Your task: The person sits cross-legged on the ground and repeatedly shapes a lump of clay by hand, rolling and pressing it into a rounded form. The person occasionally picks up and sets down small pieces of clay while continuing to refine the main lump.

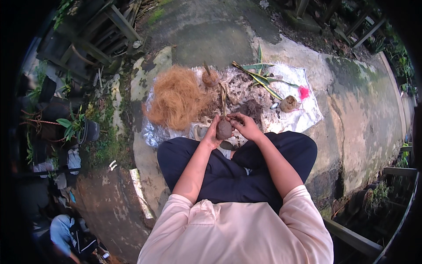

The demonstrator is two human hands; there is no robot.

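In my left hand (pixel 211 134) rests a rounded ball of dark, wet soil (pixel 224 130), with the palm and fingers cupped around its left side. A plant with narrow, yellowish-brown leaves (pixel 224 100) rises from the top of the ball, pointing away from me. My right hand (pixel 244 125) has its fingers bent, and their tips touch the upper right of the ball beside the plant's base. Whether anything small is pinched there is hidden. Just beyond my right hand lies a heap of dark soil (pixel 251 108).
A soiled white sheet (pixel 311 115) carries a large mound of brown fibre (pixel 175 97), a fibre-wrapped ball with a plant (pixel 210 78), long green-and-yellow leaves (pixel 269 88), a round brown container (pixel 289 104) and pink string (pixel 303 92). Another person (pixel 63 233) is at the lower left.
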